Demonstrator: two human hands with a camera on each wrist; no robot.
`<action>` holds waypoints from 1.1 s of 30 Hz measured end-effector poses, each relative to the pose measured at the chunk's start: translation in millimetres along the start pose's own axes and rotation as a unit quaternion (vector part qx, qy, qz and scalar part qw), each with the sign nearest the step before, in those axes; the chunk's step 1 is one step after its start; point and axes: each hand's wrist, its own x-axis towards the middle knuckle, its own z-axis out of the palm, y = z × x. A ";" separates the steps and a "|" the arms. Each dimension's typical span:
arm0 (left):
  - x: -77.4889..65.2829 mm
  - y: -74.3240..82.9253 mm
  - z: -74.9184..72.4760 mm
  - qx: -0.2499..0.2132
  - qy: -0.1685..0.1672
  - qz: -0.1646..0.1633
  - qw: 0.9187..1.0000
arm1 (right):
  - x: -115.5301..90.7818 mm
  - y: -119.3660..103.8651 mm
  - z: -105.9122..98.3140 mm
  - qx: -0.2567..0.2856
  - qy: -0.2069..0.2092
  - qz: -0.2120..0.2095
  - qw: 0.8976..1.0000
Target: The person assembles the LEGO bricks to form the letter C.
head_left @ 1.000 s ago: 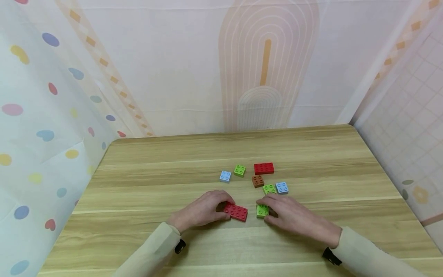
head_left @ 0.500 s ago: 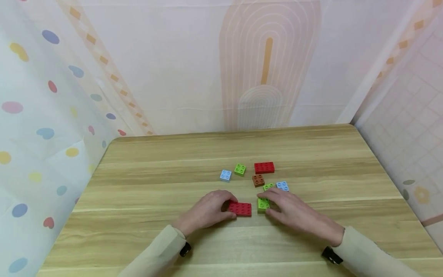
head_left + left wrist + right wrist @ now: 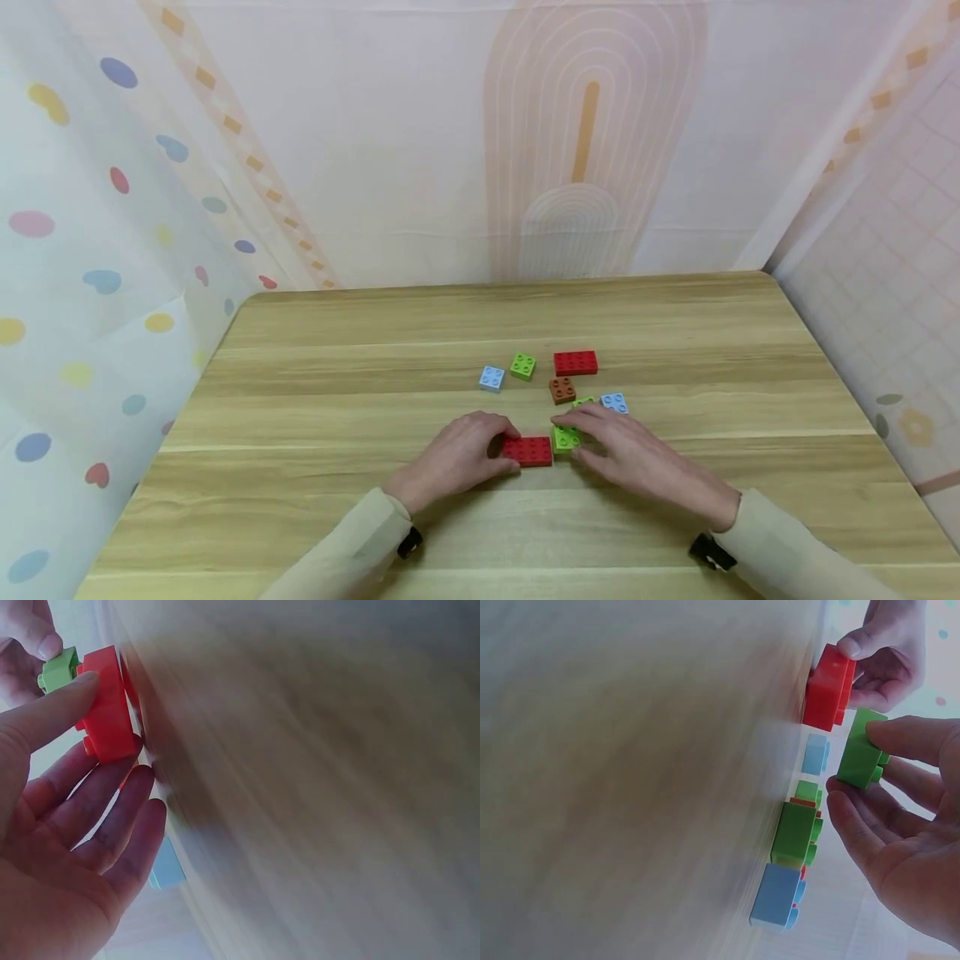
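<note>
My left hand [image 3: 459, 450] pinches a red toy building brick [image 3: 527, 451] by its left end, thumb on the near side and fingers on the far side. It lies lengthwise, studs up; in the left wrist view the red brick [image 3: 111, 712] sits close over the table. My right hand [image 3: 630, 446] pinches a smaller green toy building brick [image 3: 566, 440] between thumb and fingers, just right of the red one's end. Seen from the right wrist, that green brick [image 3: 859, 754] is raised off the tabletop, a little higher than the red brick [image 3: 826, 690].
Behind the hands on the wooden table [image 3: 337, 375] lie a light blue brick [image 3: 492, 378], a green brick [image 3: 522, 367], a red brick [image 3: 576, 362] and a brown brick [image 3: 562, 389]. Another green brick [image 3: 583, 402], partly covered by my right fingers, adjoins a blue brick [image 3: 614, 403].
My left hand has shifted right and turned the red brick from slanted to level. My right hand has lifted the green brick and brought it nearer the red one, narrowing the gap.
</note>
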 end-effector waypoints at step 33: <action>3.1 0.7 2.1 0.001 0.012 0.003 1.000 | 9.3 -8.4 6.4 -0.002 -0.025 -0.019 1.000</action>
